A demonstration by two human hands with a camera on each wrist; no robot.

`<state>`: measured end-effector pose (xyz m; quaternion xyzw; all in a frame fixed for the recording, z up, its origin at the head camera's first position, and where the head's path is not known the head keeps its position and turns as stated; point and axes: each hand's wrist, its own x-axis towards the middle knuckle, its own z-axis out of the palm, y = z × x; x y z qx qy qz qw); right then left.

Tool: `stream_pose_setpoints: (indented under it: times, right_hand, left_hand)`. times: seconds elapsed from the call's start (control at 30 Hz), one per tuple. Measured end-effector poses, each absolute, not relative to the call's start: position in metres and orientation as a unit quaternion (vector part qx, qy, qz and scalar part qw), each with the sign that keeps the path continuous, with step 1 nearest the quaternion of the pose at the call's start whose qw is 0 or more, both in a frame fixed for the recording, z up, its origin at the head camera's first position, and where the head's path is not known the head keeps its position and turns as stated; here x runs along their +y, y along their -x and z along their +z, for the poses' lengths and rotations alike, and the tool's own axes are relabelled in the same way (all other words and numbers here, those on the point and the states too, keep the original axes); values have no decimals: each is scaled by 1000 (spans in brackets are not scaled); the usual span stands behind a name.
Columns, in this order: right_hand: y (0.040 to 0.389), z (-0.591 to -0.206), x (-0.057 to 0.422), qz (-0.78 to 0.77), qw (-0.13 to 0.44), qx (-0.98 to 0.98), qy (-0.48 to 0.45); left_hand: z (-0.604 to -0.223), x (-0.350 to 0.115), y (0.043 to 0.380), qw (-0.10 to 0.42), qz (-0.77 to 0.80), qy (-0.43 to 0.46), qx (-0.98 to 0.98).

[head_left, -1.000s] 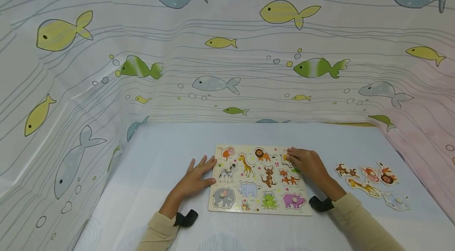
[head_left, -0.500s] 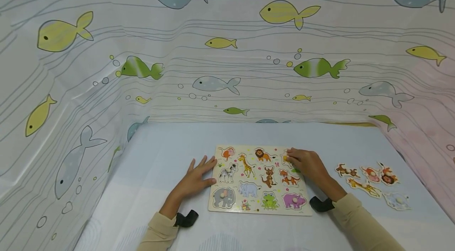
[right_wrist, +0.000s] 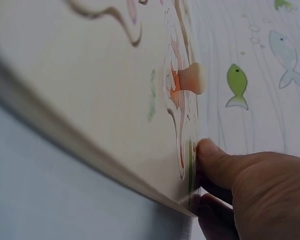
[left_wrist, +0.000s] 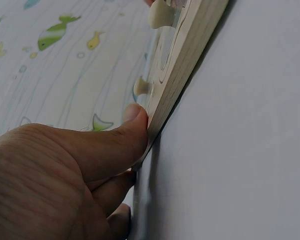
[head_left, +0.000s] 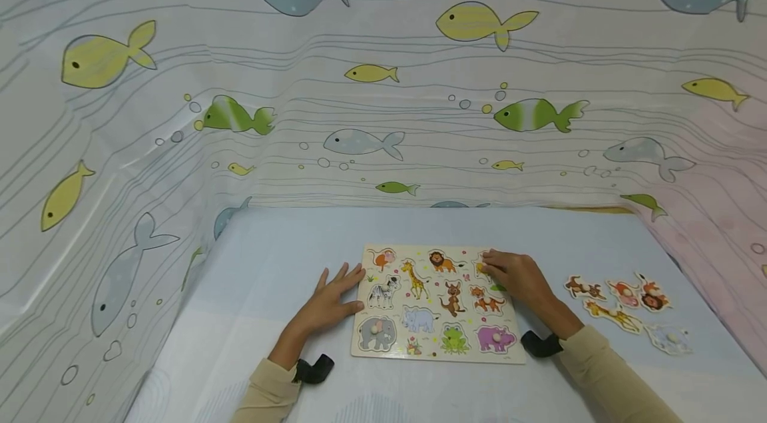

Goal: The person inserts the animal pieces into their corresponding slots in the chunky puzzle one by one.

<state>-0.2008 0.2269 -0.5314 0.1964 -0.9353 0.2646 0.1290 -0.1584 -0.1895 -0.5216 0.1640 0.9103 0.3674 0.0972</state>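
Note:
A wooden animal puzzle board [head_left: 407, 350] lies on the table. My left hand [head_left: 326, 303] rests at its left edge with fingers spread. In the left wrist view the thumb [left_wrist: 135, 127] touches the board's edge, near two pale knobs [left_wrist: 161, 14]. My right hand [head_left: 518, 276] is at the upper right corner, its thumb and finger pinching a yellowish puzzle piece [head_left: 479, 268] there that they largely cover. The right wrist view shows the right thumb [right_wrist: 217, 162] low against the board, below an orange piece's knob [right_wrist: 192, 78]. Knobbed elephant [head_left: 376, 333] and hippo [head_left: 496, 338] pieces sit in the board.
Loose pieces lie right of the board: kangaroo [head_left: 584, 287], monkey [head_left: 624, 293], lion [head_left: 653, 295], giraffe [head_left: 612, 315] and a pale blue-grey piece with a knob [head_left: 670, 338]. A fish-patterned cloth [head_left: 419, 100] hangs behind. Black wrist bands [head_left: 314, 368] are on both wrists.

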Motion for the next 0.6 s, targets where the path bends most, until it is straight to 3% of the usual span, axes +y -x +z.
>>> stream_pose_setpoints:
  times: [0.37,0.6]
  right_hand:
    - [198,-526,224,280,91,-940,-174]
    - [198,-519,229,338,34,-933,-116]
  left_hand:
    - [-523,-190,160,99,370,-160,910]
    - [-523,-189,159,95,373,-154,910]
